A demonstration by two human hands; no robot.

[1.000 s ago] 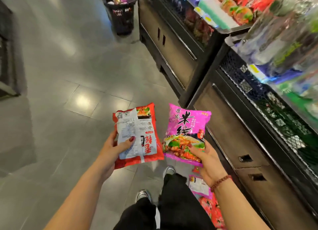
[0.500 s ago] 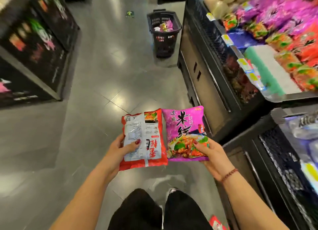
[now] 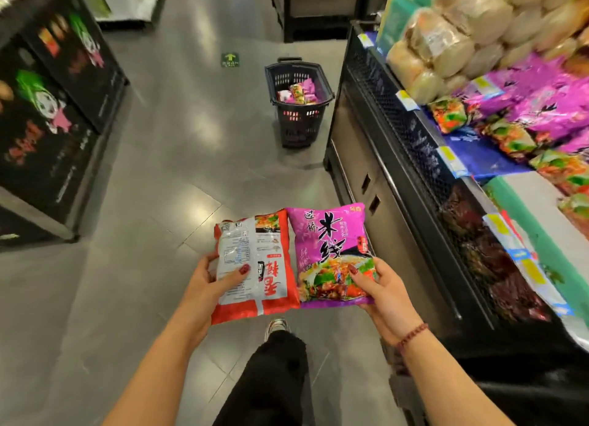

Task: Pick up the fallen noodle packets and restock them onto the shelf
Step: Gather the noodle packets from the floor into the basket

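My left hand [image 3: 208,283] grips a red noodle packet [image 3: 271,285] by its lower left edge, back label up, thumb across the white panel. My right hand [image 3: 382,295] holds a purple noodle packet [image 3: 328,244] by its lower right corner, thumb on the food picture. The two packets sit side by side at waist height over the aisle floor. The shelf [image 3: 424,157] runs along the right, with purple packets [image 3: 541,106] and orange-green packets [image 3: 510,138] lying on its upper tier.
A black shopping basket [image 3: 298,106] with several packets inside stands on the floor ahead, close to the shelf's end. A dark display unit [image 3: 54,122] lines the left side. Grey tiled floor [image 3: 178,177] runs between them. My legs and a shoe [image 3: 277,325] are below.
The view has risen and swung toward the shelf; the packets on the floor by my feet have dropped out of sight. Both hands keep their packets, now closer together.
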